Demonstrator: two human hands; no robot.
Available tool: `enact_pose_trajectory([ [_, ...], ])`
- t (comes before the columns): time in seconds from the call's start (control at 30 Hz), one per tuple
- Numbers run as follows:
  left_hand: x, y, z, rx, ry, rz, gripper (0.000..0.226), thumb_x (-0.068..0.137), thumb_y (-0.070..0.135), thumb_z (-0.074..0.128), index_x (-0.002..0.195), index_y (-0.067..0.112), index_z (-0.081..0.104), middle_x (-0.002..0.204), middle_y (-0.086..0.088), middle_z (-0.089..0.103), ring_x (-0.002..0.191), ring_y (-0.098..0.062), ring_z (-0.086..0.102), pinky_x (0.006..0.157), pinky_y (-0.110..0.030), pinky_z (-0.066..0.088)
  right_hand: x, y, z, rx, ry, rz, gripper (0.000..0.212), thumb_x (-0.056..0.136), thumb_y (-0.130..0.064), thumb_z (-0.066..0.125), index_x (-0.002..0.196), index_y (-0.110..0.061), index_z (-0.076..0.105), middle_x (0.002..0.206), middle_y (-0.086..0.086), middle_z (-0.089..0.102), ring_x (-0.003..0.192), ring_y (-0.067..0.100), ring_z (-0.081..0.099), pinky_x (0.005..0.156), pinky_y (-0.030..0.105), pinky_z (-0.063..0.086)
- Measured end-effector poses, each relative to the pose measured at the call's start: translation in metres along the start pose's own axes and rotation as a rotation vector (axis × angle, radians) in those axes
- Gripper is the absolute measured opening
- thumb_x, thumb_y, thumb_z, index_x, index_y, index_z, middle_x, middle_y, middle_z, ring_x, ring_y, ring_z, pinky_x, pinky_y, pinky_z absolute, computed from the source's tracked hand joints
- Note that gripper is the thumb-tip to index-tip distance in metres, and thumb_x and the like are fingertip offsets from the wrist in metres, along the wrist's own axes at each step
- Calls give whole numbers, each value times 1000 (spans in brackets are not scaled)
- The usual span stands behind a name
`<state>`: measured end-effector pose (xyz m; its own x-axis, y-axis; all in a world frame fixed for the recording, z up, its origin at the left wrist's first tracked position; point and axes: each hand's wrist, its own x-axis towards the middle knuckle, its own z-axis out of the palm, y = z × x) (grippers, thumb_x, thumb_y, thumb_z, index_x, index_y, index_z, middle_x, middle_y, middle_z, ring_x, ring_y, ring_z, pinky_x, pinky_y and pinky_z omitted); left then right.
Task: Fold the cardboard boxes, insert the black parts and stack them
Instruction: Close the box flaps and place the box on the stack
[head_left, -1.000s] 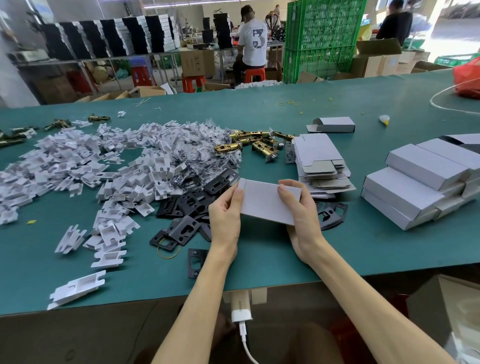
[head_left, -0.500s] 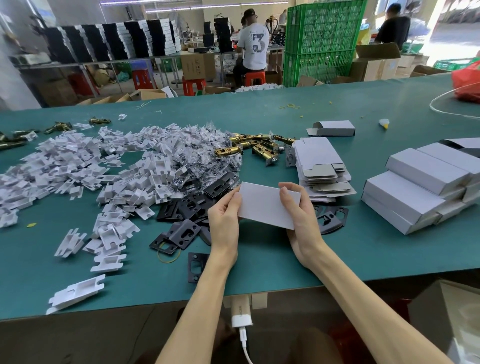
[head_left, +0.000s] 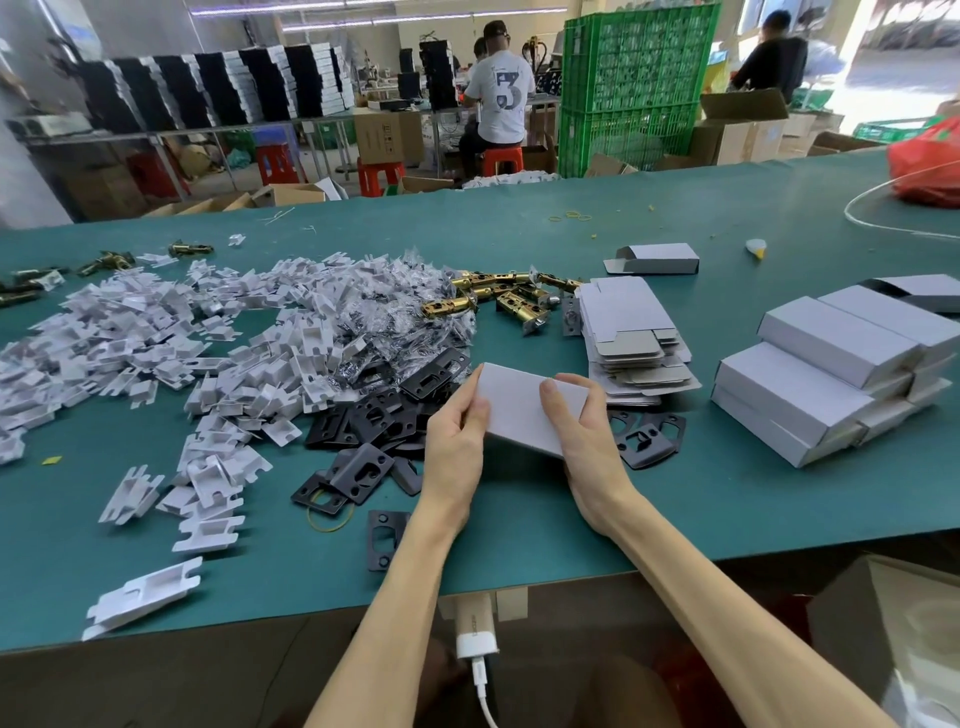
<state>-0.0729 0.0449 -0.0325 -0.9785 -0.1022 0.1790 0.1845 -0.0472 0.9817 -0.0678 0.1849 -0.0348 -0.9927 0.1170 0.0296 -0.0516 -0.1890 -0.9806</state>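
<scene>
Left hand (head_left: 453, 441) and right hand (head_left: 589, 434) grip plain box (head_left: 519, 410).

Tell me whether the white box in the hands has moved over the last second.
No. The white box stays beside the near left corner of the flat carton stack, as before.

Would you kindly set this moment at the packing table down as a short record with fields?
left hand: grips the left end of the cardboard box
right hand: grips the right end of the same box
black plates: loose heap just left of the hands
flat blanks: stack behind the right hand
folded boxes: stacked at the far right
brass latches: cluster left of the flat blanks
white inserts: wide heap on the left
table: green top
</scene>
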Motion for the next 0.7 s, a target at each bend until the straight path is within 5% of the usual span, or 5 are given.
enact_pose_trajectory([
  [0.13,3,-4,0,-11,70,-13,35,109,5,48,140,9,62,130,0,71,124,-19,65,110,-44,51,-5,-5,6,-232,7,-84,92,84,-46,77,154,-22,22,142,-4,38,125,7,45,103,18,35],
  [0.27,6,-7,-2,-44,139,-42,32,106,5,55,135,9,66,128,-5,72,122,-25,66,106,-46,54,-15,-12,7,-535,-78,-246,107,69,-38,92,153,-19,28,133,0,30,125,8,34,105,6,28],
  [0.4,1,-4,-1,-82,21,-66,19,101,14,67,115,23,76,112,3,78,108,-17,69,87,-37,61,-19,-25,-20,-980,-76,-301,91,70,-47,88,147,-30,43,118,5,41,119,23,35,108,36,33],
  [0.53,-2,0,3,-70,-88,-31,27,107,32,56,110,18,80,111,-5,79,99,-24,77,74,-32,64,-23,-48,-64,-1087,35,-292,87,69,-56,85,144,-30,49,118,6,47,118,27,37,102,38,31],
  [0.7,-1,-3,3,-21,-62,-31,30,110,22,50,108,8,76,103,-10,80,93,-27,78,72,-25,61,-13,-88,-139,-1141,385,-354,85,74,-58,80,141,-15,52,119,14,50,119,31,42,102,47,32],
])
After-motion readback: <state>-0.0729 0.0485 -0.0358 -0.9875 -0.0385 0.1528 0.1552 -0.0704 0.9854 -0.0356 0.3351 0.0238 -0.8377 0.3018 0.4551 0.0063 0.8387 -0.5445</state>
